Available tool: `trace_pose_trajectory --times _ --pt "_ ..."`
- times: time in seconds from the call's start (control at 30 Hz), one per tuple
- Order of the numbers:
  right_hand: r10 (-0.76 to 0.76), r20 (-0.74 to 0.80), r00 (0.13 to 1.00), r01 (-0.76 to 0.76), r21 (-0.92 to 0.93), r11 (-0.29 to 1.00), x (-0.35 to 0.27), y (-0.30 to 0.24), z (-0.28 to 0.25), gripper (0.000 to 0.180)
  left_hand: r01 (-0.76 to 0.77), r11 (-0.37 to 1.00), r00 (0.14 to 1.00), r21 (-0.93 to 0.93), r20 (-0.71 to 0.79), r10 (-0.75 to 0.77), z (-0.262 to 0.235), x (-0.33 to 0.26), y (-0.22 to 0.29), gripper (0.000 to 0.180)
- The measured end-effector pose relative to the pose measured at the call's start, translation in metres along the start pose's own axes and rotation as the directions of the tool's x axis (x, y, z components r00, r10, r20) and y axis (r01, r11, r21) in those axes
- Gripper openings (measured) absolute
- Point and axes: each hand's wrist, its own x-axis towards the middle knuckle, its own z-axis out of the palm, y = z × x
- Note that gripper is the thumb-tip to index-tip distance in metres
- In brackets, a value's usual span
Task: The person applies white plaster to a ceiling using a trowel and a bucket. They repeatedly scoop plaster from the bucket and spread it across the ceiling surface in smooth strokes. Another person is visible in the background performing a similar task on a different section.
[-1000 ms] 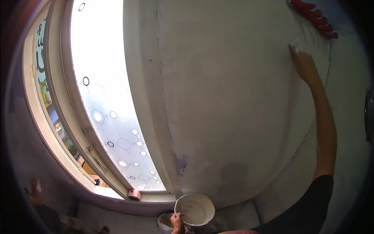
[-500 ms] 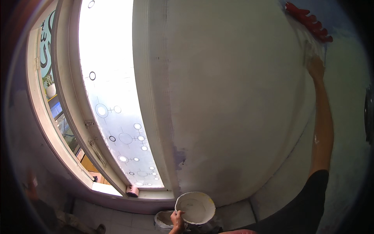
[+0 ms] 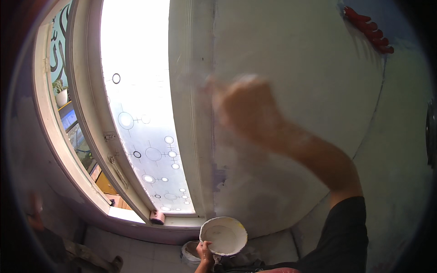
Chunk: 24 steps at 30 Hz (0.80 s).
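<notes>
My left hand (image 3: pixel 205 253) grips the near edge of a white bowl (image 3: pixel 236 224) with white paste inside, held low at the bottom middle. My right hand (image 3: pixel 241 109) is a motion blur in front of the pale plastered wall (image 3: pixel 296 73), just right of the window frame's inner edge (image 3: pixel 193 113). Whether it holds anything is hidden by the blur. My right forearm slants down to a black sleeve (image 3: pixel 341 241) at the lower right.
A tall frosted window (image 3: pixel 141 113) with circle patterns fills the left. A small pink object (image 3: pixel 157 217) sits on its sill. A red ridged object (image 3: pixel 368 29) is on the wall at the upper right. A grey container (image 3: pixel 187 253) stands below the bowl.
My right hand swept from the upper right of the wall, near the red object, down and left to the window frame's edge. The bowl in my left hand stayed put.
</notes>
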Motion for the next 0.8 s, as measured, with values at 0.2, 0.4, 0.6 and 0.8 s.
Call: trace_pose_trajectory --times 0.2,0.4,0.6,0.8 --pt "0.462 -0.352 0.814 -0.58 -0.45 0.679 0.04 0.242 -0.038 0.03 0.18 0.982 0.982 -0.057 -0.052 -0.183 -0.013 0.013 -0.006 0.022" --pt "0.443 -0.262 0.858 -0.512 -0.36 0.78 0.079 0.221 0.013 0.024 0.108 0.988 0.986 -0.109 -0.118 -0.121 -0.028 0.035 -0.036 0.023" --pt "-0.159 -0.155 0.975 0.142 -0.11 0.984 0.043 0.004 0.03 0.006 0.13 0.991 0.977 0.019 -0.171 -0.125 -0.029 0.041 -0.046 0.026" --pt "-0.009 -0.414 0.91 -0.186 -0.428 0.884 0.042 0.14 -0.01 0.022 0.145 0.985 0.977 -0.091 -0.144 -0.157 -0.023 0.037 -0.044 0.025"
